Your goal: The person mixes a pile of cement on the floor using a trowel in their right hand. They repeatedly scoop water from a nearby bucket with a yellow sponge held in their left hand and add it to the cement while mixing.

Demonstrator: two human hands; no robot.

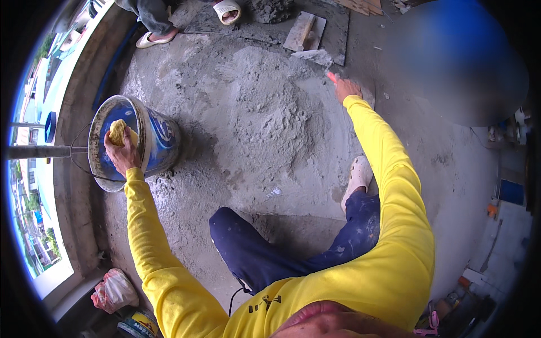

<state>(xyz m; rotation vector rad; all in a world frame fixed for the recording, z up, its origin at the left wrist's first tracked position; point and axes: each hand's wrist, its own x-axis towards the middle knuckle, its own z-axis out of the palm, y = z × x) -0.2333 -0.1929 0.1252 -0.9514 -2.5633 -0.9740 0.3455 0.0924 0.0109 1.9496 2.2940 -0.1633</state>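
A yellow sponge is gripped in my left hand, over the mouth of a blue bucket whose rim is smeared with cement. How deep the hand reaches into the bucket I cannot tell. My right hand is stretched far out to the right, closed round the orange-red handle of a trowel. Its cement-coated blade points away toward a flat float with a wooden grip. A broad heap of grey wet mortar lies on the floor between my two hands.
Another person's sandalled feet are at the far edge, beside more mortar. A low wall with an opening to the outside runs along the left. A plastic bag lies at the lower left. A large blurred blue shape fills the upper right.
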